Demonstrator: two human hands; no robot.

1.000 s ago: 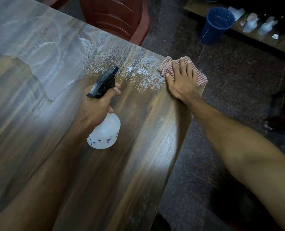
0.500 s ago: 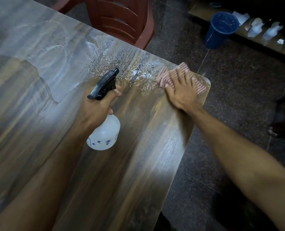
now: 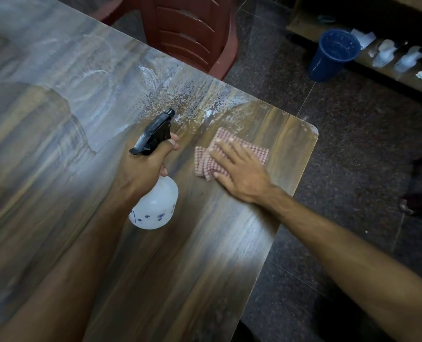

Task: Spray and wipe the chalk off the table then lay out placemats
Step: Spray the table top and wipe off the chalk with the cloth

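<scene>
1. Far left and across the middle, the dark wood-grain laminate tabletop point(image 3: 205, 255) carries a pale chalk haze with swirled marks point(image 3: 91, 77); the near and right parts look dark and wiped. One tabletop; the chalked patch is one broad area.
2. The left hand point(image 3: 141, 174) holds one white translucent plastic spray bottle with a black trigger head point(image 3: 155, 206). Its grip is curled round the bottle's neck, a finger by the trigger, the nozzle aimed at the speckled wet band point(image 3: 180, 104) just ahead.
3. The right hand point(image 3: 239, 174) lies flat, fingers straight, pressing one red-and-white checked cloth point(image 3: 229, 154) onto the tabletop near the rounded right corner.
4. I judge the step to be wiping the freshly sprayed strip. The next move calls for sweeping the cloth leftward through the droplets into the chalk haze, pressing evenly.
5. Much chalk remains, and no placemats are in view.
6. Beyond the tabletop: one red plastic chair point(image 3: 190, 33) and, on the speckled floor, one blue plastic bucket point(image 3: 333, 55).
</scene>
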